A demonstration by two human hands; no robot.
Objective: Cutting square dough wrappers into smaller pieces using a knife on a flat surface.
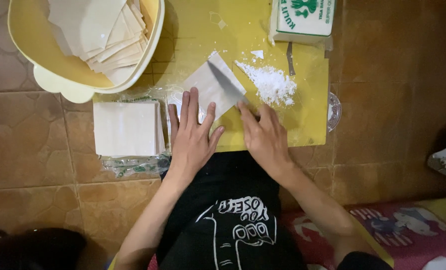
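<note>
Nearest us, our left hand [192,134] lies flat with fingers spread on a pale, thin square wrapper sheet [212,91] on the yellow cutting board [308,100], while our right hand [264,136], fingers closed around the handle, draws a knife [226,83] diagonally across it.

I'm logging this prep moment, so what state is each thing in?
left hand: flat, fingers spread, pressing the wrapper sheet
right hand: closed on the knife
knife: blade lying diagonally across the sheet
wrapper sheet: flat on the yellow board
wrapper stack: squared, on opened plastic
bowl: holding loose cut sheets
flour pile: scattered
packet: looks unopened
</note>
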